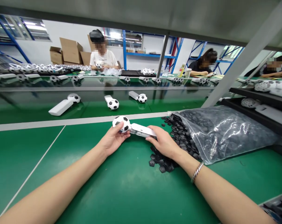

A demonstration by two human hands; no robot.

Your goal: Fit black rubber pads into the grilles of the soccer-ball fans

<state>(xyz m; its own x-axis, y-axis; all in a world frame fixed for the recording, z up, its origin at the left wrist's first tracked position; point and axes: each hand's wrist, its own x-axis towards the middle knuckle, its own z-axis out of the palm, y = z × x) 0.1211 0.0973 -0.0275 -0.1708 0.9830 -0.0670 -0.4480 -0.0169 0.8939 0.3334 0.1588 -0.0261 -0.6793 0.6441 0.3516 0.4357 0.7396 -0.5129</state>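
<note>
Both my hands hold one white handheld unit with a soccer-ball head [125, 122], raised a little over the green work surface [103, 186]. My left hand [114, 138] grips the ball end, its thumb on the black-and-white patches. Closed around the far end of the white handle [141, 129] is my right hand [163, 141]. The handle points to the right and its side looks partly open, with small parts showing. Close by my right hand lies a heap of black pentagon pieces [181, 133], spilling from a clear plastic bag [225, 130].
Beyond the pale edge strip, several similar units, one of them a ball-headed piece [113, 104], lie on a dark green belt [91, 107]. Black trays [227, 101] with white parts stand at right. A slanted metal post [239, 59] rises beside them. Several people work across the line.
</note>
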